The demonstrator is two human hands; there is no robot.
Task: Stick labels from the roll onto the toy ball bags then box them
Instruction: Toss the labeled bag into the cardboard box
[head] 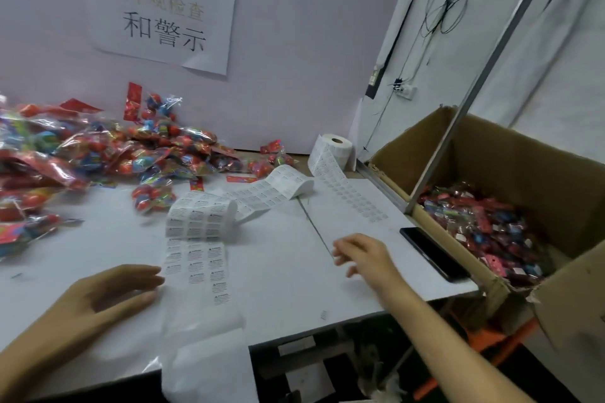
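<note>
White worktop (288,271). Label roll (337,149) stands at far right of it, beside the cardboard box (491,154); its strip of labels (196,258) loops toward the near edge and the bare backing hangs over that edge. Pile of toy ball bags (98,154) at far left; more bags inside the box, right of the worktop. Left hand (108,298) near left, fingers relaxed and slightly spread, tips just beside the strip's left edge, holding nothing. Right hand (363,255) above the worktop right of the strip, fingers loosely curled, blurred; cannot tell if anything is pinched. Black phone (432,252) lies at the right edge.
</note>
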